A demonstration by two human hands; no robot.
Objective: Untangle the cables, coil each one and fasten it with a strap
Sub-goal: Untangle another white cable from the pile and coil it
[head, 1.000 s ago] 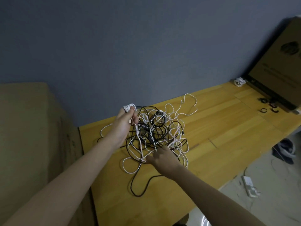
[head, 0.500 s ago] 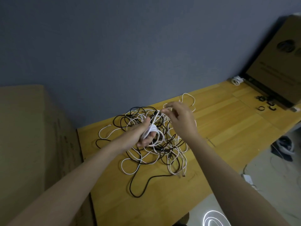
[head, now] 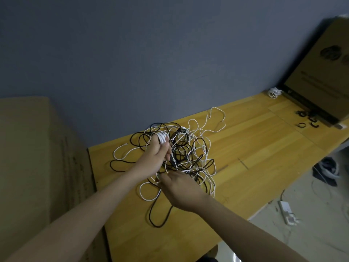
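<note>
A tangle of white and black cables (head: 190, 148) lies on the wooden table (head: 255, 148). My left hand (head: 155, 156) is raised over its left part and grips a small white coil (head: 163, 138) of wound cable. My right hand (head: 179, 188) is lower, at the near edge of the tangle, fingers curled and pinching a white cable there. Black straps (head: 307, 121) lie at the far right of the table. A coiled white cable (head: 273, 92) sits at the back right corner.
A large cardboard box (head: 319, 70) leans on the table's far right end. Another cardboard box (head: 37, 157) stands left of the table. A grey wall runs behind. On the floor to the right lie a white power strip (head: 287, 212) and a dark shoe (head: 326, 170).
My right hand dropped from the top of the tangle to its near edge. My left hand moved up and left with the white coil.
</note>
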